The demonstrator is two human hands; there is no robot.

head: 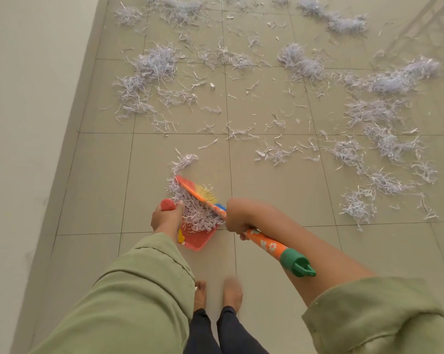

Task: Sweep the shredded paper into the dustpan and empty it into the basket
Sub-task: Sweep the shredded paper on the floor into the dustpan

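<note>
My left hand (164, 217) grips the red plastic dustpan's handle (168, 205); the red plastic dustpan (199, 238) sits on the beige tiled floor (100, 175), heaped with pale lilac shredded paper (197, 213). Right hand (237, 222) is wrapped round the orange flower-print brush (266, 245), bristles in the heap. More shreds lie scattered ahead and to the right.
</note>
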